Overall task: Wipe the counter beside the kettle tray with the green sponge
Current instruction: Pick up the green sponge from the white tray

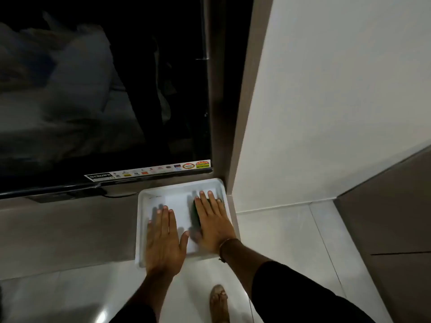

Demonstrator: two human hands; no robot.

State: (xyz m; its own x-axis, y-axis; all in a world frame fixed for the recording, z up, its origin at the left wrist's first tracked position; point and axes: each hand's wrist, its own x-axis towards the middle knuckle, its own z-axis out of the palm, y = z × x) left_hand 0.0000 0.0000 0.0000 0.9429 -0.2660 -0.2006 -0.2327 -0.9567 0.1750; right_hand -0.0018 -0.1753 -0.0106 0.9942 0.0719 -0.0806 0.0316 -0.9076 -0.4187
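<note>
A white tray (180, 185) sits on the grey-brown counter (70, 231), tight against the wall corner on the right. My right hand (213, 223) lies flat inside the tray, pressing down on the green sponge (197, 214); only the sponge's dark left edge shows beside my fingers. My left hand (163, 238) lies flat on the tray's left half, fingers spread, holding nothing. No kettle is in view.
A large black TV screen (105, 89) with a sticker strip along its lower edge hangs right behind the tray. A white wall (326, 101) closes the right side. Pale floor tiles (279, 241) and my foot (218, 301) show below the counter edge.
</note>
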